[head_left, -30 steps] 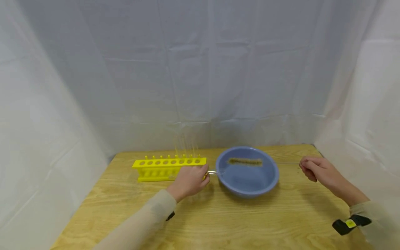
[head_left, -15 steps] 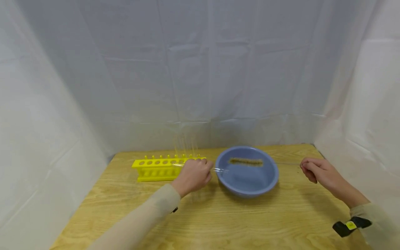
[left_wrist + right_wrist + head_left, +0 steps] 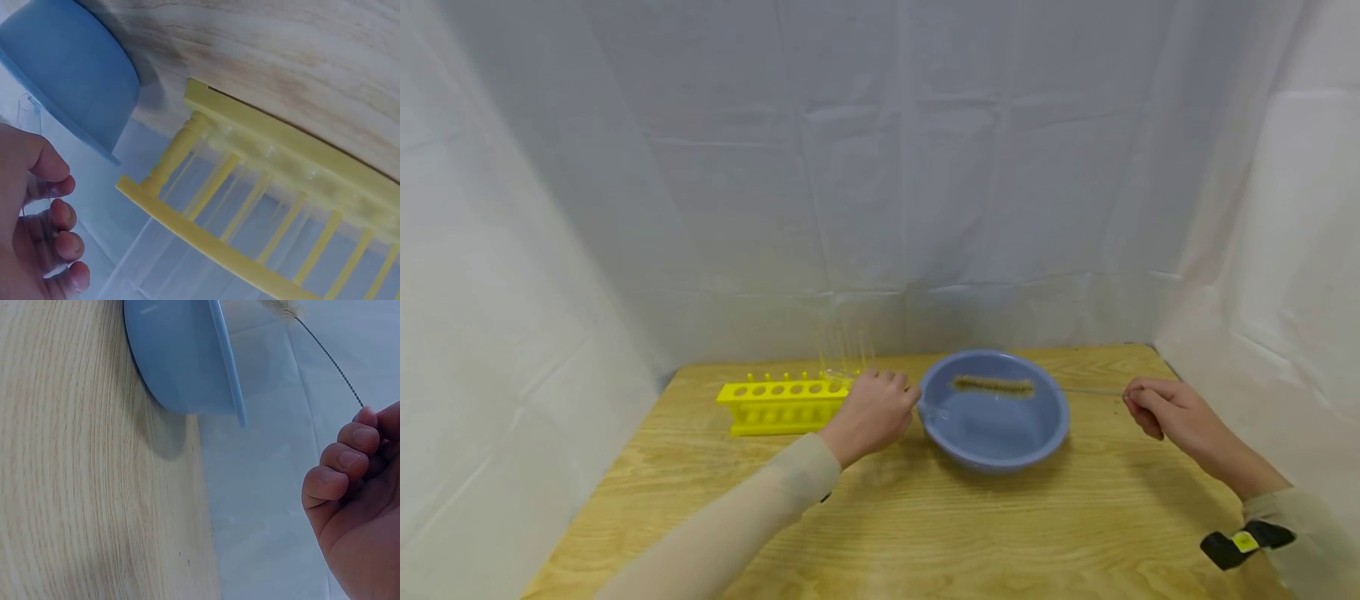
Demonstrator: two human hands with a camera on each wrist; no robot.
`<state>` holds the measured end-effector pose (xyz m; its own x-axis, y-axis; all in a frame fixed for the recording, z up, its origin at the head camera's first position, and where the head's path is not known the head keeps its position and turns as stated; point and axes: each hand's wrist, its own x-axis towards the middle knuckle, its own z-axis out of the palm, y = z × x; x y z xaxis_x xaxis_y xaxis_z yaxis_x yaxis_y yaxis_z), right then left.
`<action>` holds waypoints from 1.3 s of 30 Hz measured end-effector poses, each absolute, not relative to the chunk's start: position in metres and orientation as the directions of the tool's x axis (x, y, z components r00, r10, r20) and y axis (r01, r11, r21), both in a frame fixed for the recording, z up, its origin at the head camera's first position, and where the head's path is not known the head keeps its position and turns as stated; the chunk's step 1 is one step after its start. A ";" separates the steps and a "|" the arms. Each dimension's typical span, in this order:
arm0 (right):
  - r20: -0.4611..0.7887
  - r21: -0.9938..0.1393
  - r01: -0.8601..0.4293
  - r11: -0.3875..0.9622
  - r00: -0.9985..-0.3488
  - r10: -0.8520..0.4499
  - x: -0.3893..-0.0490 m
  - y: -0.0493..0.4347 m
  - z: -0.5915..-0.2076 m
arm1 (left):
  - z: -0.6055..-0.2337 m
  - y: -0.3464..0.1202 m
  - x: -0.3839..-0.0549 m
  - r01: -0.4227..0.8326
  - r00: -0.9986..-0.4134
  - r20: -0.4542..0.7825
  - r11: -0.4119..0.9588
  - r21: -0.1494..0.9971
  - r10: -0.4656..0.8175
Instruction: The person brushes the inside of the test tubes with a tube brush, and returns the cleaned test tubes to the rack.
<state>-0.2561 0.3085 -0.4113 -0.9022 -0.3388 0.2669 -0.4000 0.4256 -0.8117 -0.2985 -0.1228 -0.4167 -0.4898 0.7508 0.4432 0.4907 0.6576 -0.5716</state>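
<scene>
My left hand grips a clear glass test tube, its fingers curled around the glass in the left wrist view. One end of the tube reaches over the left rim of the blue basin. Out on the right, my right hand pinches the thin twisted wire handle of a test tube brush. The brown bristles hover over the basin, lying nearly level and pointing left. Behind my left hand stands a yellow test tube rack, its right end hidden by that hand.
Several clear test tubes stand upright at the rack's right part. Rack and basin sit on a wooden table, near its back edge. White sheeting hangs behind and at both sides.
My left hand has moved a little right and up with the test tube, whose far end has swung upward at the left. The right hand and brush have shifted only very slightly right.
</scene>
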 end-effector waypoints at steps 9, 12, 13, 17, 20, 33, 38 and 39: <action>0.259 -0.806 -0.396 0.440 -0.904 -0.339 -0.255 0.308 -0.412 | -0.413 -0.121 -0.302 0.477 -0.444 0.476 0.650 -0.592 0.759; 0.260 -0.807 -0.395 0.438 -0.905 -0.338 -0.255 0.308 -0.411 | -0.412 -0.121 -0.303 0.472 -0.449 0.462 0.642 -0.604 0.765; 0.260 -0.806 -0.396 0.440 -0.904 -0.338 -0.256 0.308 -0.411 | -0.411 -0.121 -0.304 0.468 -0.452 0.455 0.638 -0.611 0.767; 0.263 -0.803 -0.399 0.442 -0.904 -0.337 -0.256 0.309 -0.412 | -0.408 -0.120 -0.304 0.453 -0.463 0.422 0.617 -0.643 0.779; 0.263 -0.807 -0.398 0.436 -0.904 -0.338 -0.256 0.309 -0.413 | -0.406 -0.119 -0.304 0.438 -0.468 0.404 0.604 -0.666 0.786; 0.261 -0.810 -0.395 0.434 -0.904 -0.338 -0.256 0.310 -0.417 | -0.401 -0.117 -0.303 0.430 -0.456 0.380 0.573 -0.698 0.805; 0.250 -0.811 -0.383 0.442 -0.910 -0.331 -0.255 0.311 -0.418 | -0.403 -0.117 -0.302 0.455 -0.457 0.403 0.598 -0.660 0.793; 0.247 -0.812 -0.380 0.444 -0.912 -0.329 -0.255 0.311 -0.418 | -0.404 -0.118 -0.301 0.463 -0.458 0.410 0.606 -0.647 0.789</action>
